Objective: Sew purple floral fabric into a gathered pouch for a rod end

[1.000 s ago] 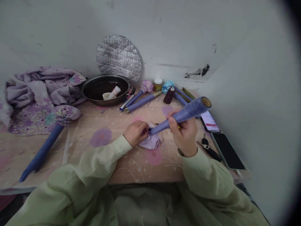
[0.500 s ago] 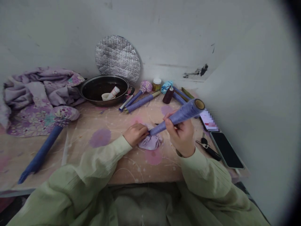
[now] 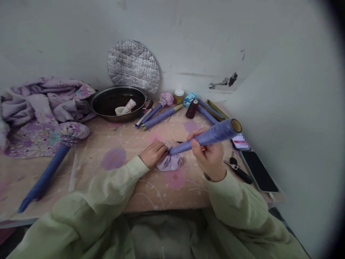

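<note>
My right hand is closed around a stick wrapped in purple-blue material. The stick slants up to the right, showing a tan end with a dark centre. Its lower end meets a gathered lilac cloth bundle resting on the table. Beside that joint my left hand is closed, its fingers pinching the gathered neck of the cloth; the fingertips are partly hidden. Behind my right hand lies something with a dark pointed tip and a bit of red, mostly covered.
At left lie crumpled floral cloth and a cloth-headed blue stick. A black pan holds a small cup. Farther back are wrapped sticks, a dark thread spool and a jar. Keys and a phone lie right.
The top of the wrapped stick has tipped down and to the right with my right hand. My left hand stays at the cloth's neck. The view has shifted slightly.
</note>
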Demonstrator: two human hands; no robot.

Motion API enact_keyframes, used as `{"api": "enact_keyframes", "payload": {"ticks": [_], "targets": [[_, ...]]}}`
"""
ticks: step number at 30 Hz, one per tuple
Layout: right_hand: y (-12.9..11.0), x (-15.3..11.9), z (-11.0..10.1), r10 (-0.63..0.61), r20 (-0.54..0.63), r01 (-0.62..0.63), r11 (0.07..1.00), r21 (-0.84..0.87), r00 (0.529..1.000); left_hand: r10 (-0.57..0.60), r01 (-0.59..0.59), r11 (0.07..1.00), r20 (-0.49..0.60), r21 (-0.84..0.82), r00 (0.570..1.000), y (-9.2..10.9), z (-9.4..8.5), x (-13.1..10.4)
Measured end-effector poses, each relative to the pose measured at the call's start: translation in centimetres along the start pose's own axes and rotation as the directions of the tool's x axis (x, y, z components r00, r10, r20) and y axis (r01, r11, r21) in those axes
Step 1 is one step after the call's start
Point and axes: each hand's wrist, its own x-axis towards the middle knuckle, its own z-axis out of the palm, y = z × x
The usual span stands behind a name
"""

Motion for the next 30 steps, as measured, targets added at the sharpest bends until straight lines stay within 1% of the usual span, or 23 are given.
{"api": "enact_keyframes", "payload": {"ticks": [3, 5, 8, 10, 12, 13, 15, 17, 20, 22, 25, 28, 30], "targets": [[0.2, -0.2, -0.1, -0.054, 0.026, 0.051, 0.995, 0.082, 0.998, -0.003, 0.002, 1.000, 0.016, 0.025, 1.000, 0.2, -0.4, -0.2], [0.3, -0.4, 0.0, -0.065, 0.040, 0.060, 0.990, 0.128, 0.997, -0.008, 0.007, 0.999, 0.025, 0.034, 1.000, 0.2, -0.7, -0.3], [0.1, -0.5, 0.2, -0.085, 0.050, 0.075, 0.982, 0.175, 0.995, -0.009, 0.009, 0.999, 0.008, 0.045, 1.000, 0.0, -1.1, -0.4], [-0.1, -0.5, 0.3, -0.116, 0.020, 0.111, 0.976, 0.187, 0.993, -0.014, 0.015, 0.998, -0.012, 0.060, 1.000, -0.1, -1.3, -0.4], [-0.5, -0.4, 0.4, -0.112, -0.045, 0.119, 0.978, 0.173, 0.993, -0.027, 0.029, 0.997, -0.027, 0.067, 0.999, -0.2, -1.4, -0.3], [-0.7, -0.4, 0.5, -0.087, -0.078, 0.099, 0.982, 0.161, 0.993, -0.033, 0.035, 0.997, -0.029, 0.064, 0.999, -0.3, -1.4, -0.3], [-1.1, -0.2, 0.6, 0.004, -0.132, 0.018, 0.986, 0.163, 0.991, -0.039, 0.040, 0.998, -0.028, 0.047, 0.999, -0.3, -1.5, -0.3], [-1.3, 0.1, 0.8, 0.100, -0.181, -0.059, 0.974, 0.219, 0.979, -0.042, 0.043, 0.999, -0.033, 0.015, 0.999, -0.3, -1.6, -0.4], [-1.4, 0.9, 0.8, 0.190, -0.288, -0.092, 0.942, 0.322, 0.939, -0.077, 0.073, 0.994, -0.055, -0.078, 0.995, -0.6, -1.8, -0.5], [-1.2, 1.5, 0.7, 0.232, -0.343, -0.102, 0.929, 0.356, 0.910, -0.120, 0.112, 0.982, -0.045, -0.151, 0.992, -0.8, -2.0, -0.5], [-0.6, 2.3, 0.4, 0.291, -0.351, -0.148, 0.913, 0.381, 0.890, -0.150, 0.148, 0.963, 0.006, -0.227, 0.989, -1.1, -2.3, -0.4], [0.2, 2.6, 0.3, 0.317, -0.358, -0.175, 0.909, 0.377, 0.878, -0.096, 0.105, 0.958, 0.046, -0.268, 0.994, -1.3, -2.4, -0.4], [0.5, 2.6, 0.4, 0.303, -0.371, -0.158, 0.914, 0.373, 0.878, -0.066, 0.077, 0.955, 0.048, -0.286, 0.997, -1.4, -2.4, -0.3]]}}
